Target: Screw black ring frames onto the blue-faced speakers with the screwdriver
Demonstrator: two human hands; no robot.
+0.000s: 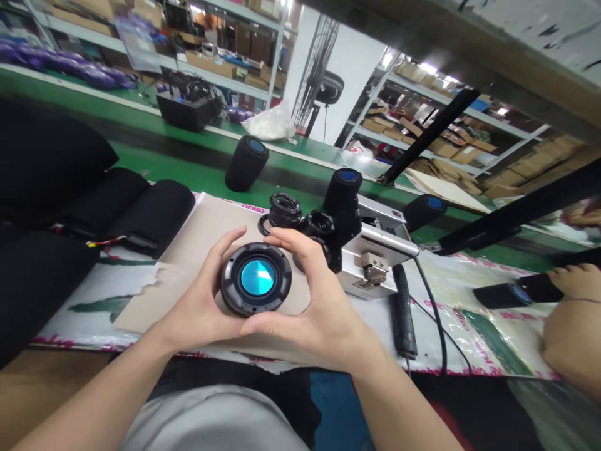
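Note:
A black cylindrical speaker [257, 278] stands in front of me with its end facing up, showing a shiny blue disc inside a black ring. My left hand [200, 304] is curved round its left side, thumb along the near edge. Round the right side curls my right hand [317, 300], its thumb also at the near edge and its fingers at the far rim. Both hands grip the speaker, over a cardboard sheet [185, 266]. Just beyond my fingers, several black rings [285, 210] are stacked and scattered. The speaker's underside is hidden.
Behind the rings stands another speaker [345, 188], beside a silver machine [375, 250]. A black-handled tool [404, 313] lies right, with cables. Farther back is one more speaker [246, 164]. Black fabric-covered cylinders [162, 213] with wires lie left. At right, a co-worker's hand [577, 282] touches a speaker.

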